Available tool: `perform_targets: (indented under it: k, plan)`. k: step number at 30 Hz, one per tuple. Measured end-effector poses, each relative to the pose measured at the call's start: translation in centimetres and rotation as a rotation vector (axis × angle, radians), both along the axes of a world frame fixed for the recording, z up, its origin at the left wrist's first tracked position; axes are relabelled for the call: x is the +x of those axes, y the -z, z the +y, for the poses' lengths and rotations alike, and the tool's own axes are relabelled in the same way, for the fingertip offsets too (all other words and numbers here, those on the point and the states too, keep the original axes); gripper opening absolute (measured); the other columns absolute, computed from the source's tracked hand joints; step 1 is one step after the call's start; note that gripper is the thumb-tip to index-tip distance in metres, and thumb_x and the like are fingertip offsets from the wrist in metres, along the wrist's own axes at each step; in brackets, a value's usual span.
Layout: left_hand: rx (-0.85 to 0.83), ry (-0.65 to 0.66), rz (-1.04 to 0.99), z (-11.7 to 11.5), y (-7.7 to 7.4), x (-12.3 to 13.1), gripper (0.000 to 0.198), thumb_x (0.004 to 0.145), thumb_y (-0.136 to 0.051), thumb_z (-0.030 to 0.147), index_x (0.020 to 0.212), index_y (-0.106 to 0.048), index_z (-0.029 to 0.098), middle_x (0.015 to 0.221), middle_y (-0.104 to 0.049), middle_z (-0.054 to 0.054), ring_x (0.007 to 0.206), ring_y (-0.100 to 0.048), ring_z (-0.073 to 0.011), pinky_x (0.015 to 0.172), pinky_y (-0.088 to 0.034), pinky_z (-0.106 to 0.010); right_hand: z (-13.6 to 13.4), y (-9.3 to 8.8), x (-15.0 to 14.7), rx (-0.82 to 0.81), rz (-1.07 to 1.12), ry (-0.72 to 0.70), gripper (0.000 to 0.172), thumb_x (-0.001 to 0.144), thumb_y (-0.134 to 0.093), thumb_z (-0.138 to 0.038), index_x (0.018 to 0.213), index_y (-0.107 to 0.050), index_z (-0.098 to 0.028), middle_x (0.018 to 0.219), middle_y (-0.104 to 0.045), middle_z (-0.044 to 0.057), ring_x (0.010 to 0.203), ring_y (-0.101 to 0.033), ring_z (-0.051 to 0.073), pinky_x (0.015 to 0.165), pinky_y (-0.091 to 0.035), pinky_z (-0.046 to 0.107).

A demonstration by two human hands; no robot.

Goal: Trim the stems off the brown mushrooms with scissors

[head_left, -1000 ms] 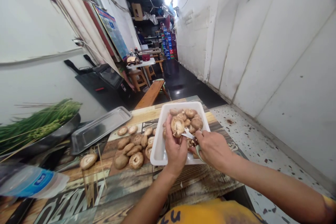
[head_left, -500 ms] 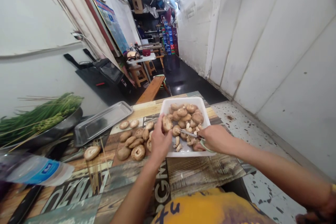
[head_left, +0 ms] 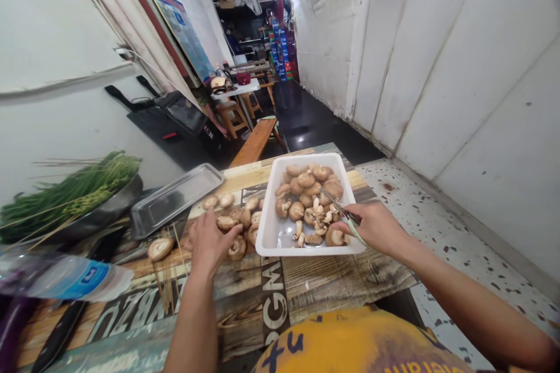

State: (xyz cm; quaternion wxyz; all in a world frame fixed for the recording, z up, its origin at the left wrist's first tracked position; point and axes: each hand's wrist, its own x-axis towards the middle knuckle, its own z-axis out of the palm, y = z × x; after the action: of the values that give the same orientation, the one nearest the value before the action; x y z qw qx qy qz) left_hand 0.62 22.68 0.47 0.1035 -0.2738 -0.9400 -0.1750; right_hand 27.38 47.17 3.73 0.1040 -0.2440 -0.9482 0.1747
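At ten o'clock from the worker, greens (head_left: 74, 186) fill a metal bowl (head_left: 119, 208) on the plank-patterned table (head_left: 330, 285). Eleven: left hand (head_left: 212, 240) spread wide over loose mushrooms (head_left: 237, 248), any grip unclear. Twelve: wooden bench (head_left: 255, 143) behind, white tub (head_left: 306, 250) of mushrooms before it. One: right hand (head_left: 371, 224) wrapped round scissors (head_left: 338, 206). Nearly two: speckled floor (head_left: 446, 239), white wall (head_left: 464, 70).

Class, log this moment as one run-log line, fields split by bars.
left hand: spread at loose mushrooms on table | right hand: holding scissors over white tub | tub contents: more mushrooms, pale stems
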Motion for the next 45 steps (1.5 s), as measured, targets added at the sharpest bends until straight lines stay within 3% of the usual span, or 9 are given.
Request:
perform_targets:
  k: [3, 5, 11, 20, 28, 35, 38, 40, 45]
  plan:
    - [0.039, 0.064, 0.13, 3.0, -1.5, 2.1, 0.047, 0.085, -0.048, 0.048, 0.116, -0.058, 0.015, 0.12, -0.06, -0.015, 0.114, -0.051, -0.0314, 0.098, -0.035, -0.044, -0.3, 0.3, 0.3, -0.021, 0.055, 0.04, 0.038, 0.082, -0.058, -0.057, 0.092, -0.071, -0.022, 0.065, -0.068, 0.002, 0.058, -0.059, 0.016, 0.053, -0.033, 0.024]
    - [-0.084, 0.187, 0.142, 5.5, -2.2, 3.8, 0.034, 0.088, -0.045, 0.044, 0.096, -0.066, 0.019, 0.101, -0.066, -0.012, 0.104, -0.054, -0.0304, 0.096, -0.032, -0.047, -0.5, 0.6, 0.5, -0.024, 0.083, 0.076, 0.04, 0.081, -0.06, -0.055, 0.102, -0.069, -0.022, 0.069, -0.07, 0.002, 0.058, -0.06, 0.016, 0.053, -0.035, 0.024]
    - [-0.394, 0.331, 0.316, 10.2, -2.7, 6.0, 0.026, 0.085, -0.048, 0.034, 0.093, -0.063, 0.014, 0.098, -0.057, -0.017, 0.1, -0.046, -0.0338, 0.087, -0.031, -0.048, 0.4, 1.1, 1.9, -0.02, 0.137, 0.127, 0.042, 0.082, -0.055, -0.059, 0.096, -0.07, -0.021, 0.078, -0.072, 0.005, 0.064, -0.063, 0.018, 0.058, -0.039, 0.025]
    - [-0.484, 0.415, 0.266, 11.8, -1.8, 5.8, 0.02, 0.082, -0.052, 0.025, 0.097, -0.059, 0.013, 0.104, -0.058, -0.017, 0.103, -0.047, -0.0331, 0.085, -0.033, -0.045, 1.1, 2.0, 3.0, -0.046, 0.08, 0.157, 0.039, 0.082, -0.057, -0.056, 0.092, -0.07, -0.021, 0.076, -0.072, 0.004, 0.063, -0.062, 0.018, 0.056, -0.037, 0.025]
    - [-0.47, 0.46, 0.198, 12.1, -1.1, 6.3, 0.033, 0.091, -0.027, 0.01, 0.111, -0.052, 0.01, 0.089, -0.066, -0.016, 0.089, -0.063, -0.0268, 0.084, -0.035, -0.039, 0.4, 1.5, 2.4, 0.031, 0.071, 0.135, 0.037, 0.082, -0.059, -0.053, 0.097, -0.07, -0.022, 0.08, -0.073, 0.004, 0.069, -0.064, 0.019, 0.058, -0.039, 0.025]
    - [-0.446, 0.429, 0.081, 12.4, -1.4, 6.3, 0.034, 0.087, -0.035, 0.009, 0.118, -0.049, 0.009, 0.084, -0.068, -0.018, 0.085, -0.067, -0.0293, 0.076, -0.043, -0.036, -0.2, 1.2, 2.5, 0.082, 0.021, 0.099, 0.034, 0.084, -0.058, -0.051, 0.098, -0.069, -0.023, 0.081, -0.073, 0.004, 0.074, -0.066, 0.021, 0.06, -0.038, 0.026]
    - [-0.306, 0.411, 0.001, 12.1, -2.2, 5.6, 0.041, 0.081, -0.047, 0.014, 0.122, -0.047, 0.013, 0.091, -0.068, -0.015, 0.087, -0.066, -0.0286, 0.075, -0.045, -0.036, -0.2, 1.3, 2.6, 0.112, 0.016, 0.098, 0.035, 0.085, -0.056, -0.052, 0.098, -0.069, -0.023, 0.08, -0.072, 0.004, 0.073, -0.065, 0.021, 0.058, -0.036, 0.026]
    - [-0.095, 0.385, -0.175, 11.8, -2.8, 5.1, 0.046, 0.075, -0.055, 0.017, 0.12, -0.05, 0.017, 0.091, -0.068, -0.011, 0.086, -0.065, -0.0259, 0.074, -0.046, -0.035, -0.2, 1.3, 2.6, 0.138, 0.02, 0.096, 0.035, 0.085, -0.056, -0.053, 0.098, -0.068, -0.022, 0.079, -0.071, 0.003, 0.072, -0.064, 0.02, 0.058, -0.035, 0.026]
    - [0.645, 0.426, -1.05, 10.8, -3.9, 5.9, 0.049, 0.068, -0.07, 0.024, 0.114, -0.056, 0.015, 0.092, -0.067, -0.006, 0.077, -0.062, -0.0153, 0.067, -0.05, -0.027, -0.6, 0.9, 2.1, 0.212, 0.024, 0.07, 0.03, 0.087, -0.056, -0.049, 0.096, -0.067, -0.022, 0.081, -0.07, 0.003, 0.072, -0.062, 0.018, 0.058, -0.032, 0.026]
